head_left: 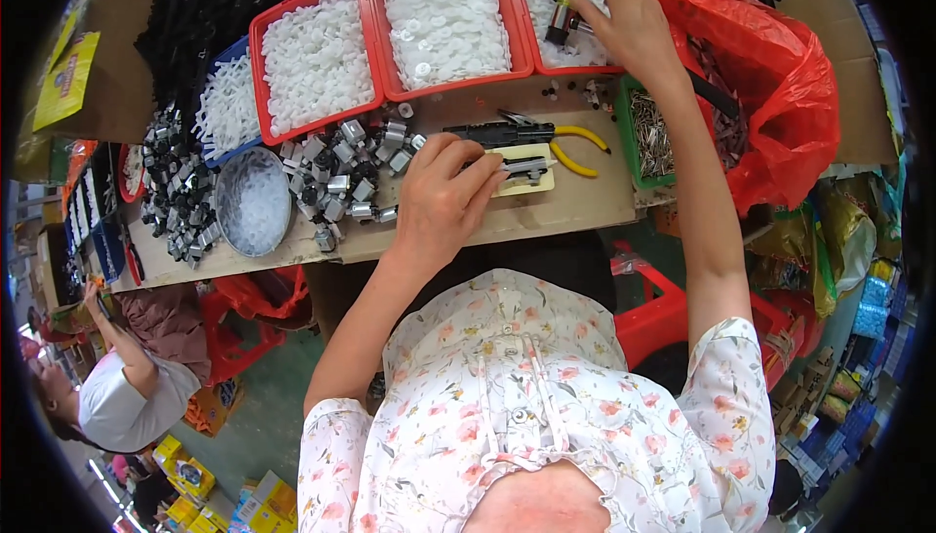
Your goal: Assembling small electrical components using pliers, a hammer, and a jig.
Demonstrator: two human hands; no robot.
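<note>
My left hand (444, 197) is closed at the near edge of the table, its fingers pressed around a narrow grey-and-black part (527, 168) that lies on a pale yellow block (542, 184). The fingers cover part of both. Farther right, my right hand (629, 26) is raised over the right-hand red tray (577, 71) of white pieces. Its fingers are closed on a black cylindrical tool (559, 24) with a yellowish band; its exact kind I cannot make out. Just beyond the block lie pliers with yellow handles (577, 164).
Two more red trays (378, 31) hold small white plastic pieces. Small metal-and-black parts (346, 157) lie heaped left of my left hand, beside a round metal bowl (281, 231). A green bin of metal pins (625, 128) and a red plastic bag (790, 75) are right. Another person (136, 396) sits at left.
</note>
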